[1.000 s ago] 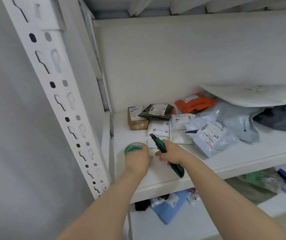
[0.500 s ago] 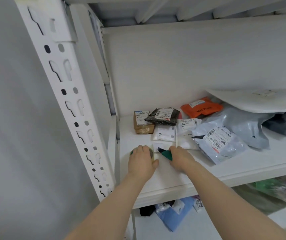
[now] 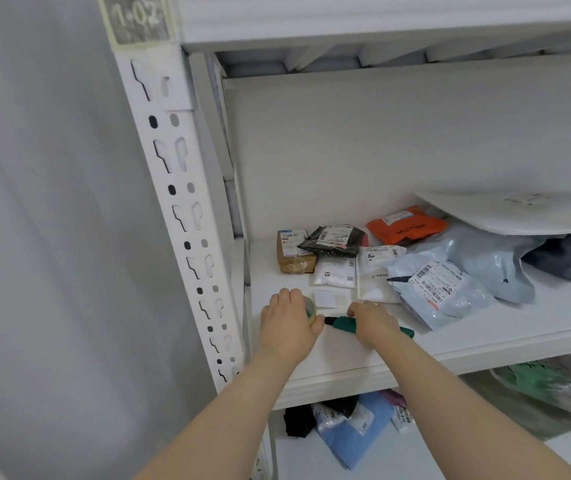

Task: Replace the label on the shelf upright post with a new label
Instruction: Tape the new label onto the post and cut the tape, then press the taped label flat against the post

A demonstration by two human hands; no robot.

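A: Status on hands?
B: Two hands on the shelf board (image 3: 484, 344). Left hand (image 3: 289, 327) is cupped over one tape roll (image 3: 310, 308), fingers wrapped on it. Right hand (image 3: 374, 323) is closed around one green utility knife (image 3: 341, 323), which lies flat, tip pointing at the roll.
A: Labels?
B: One old label (image 3: 137, 19) reading 1-02, taped at the top of the upright post (image 3: 187, 216). One blank white label (image 3: 325, 298) flat on the board, just beyond and between the hands.
A: Clutter?
B: At least seven parcels behind: one brown box (image 3: 292, 258), one black pouch (image 3: 334, 239), one orange bag (image 3: 407, 225), the rest white or grey mailers.
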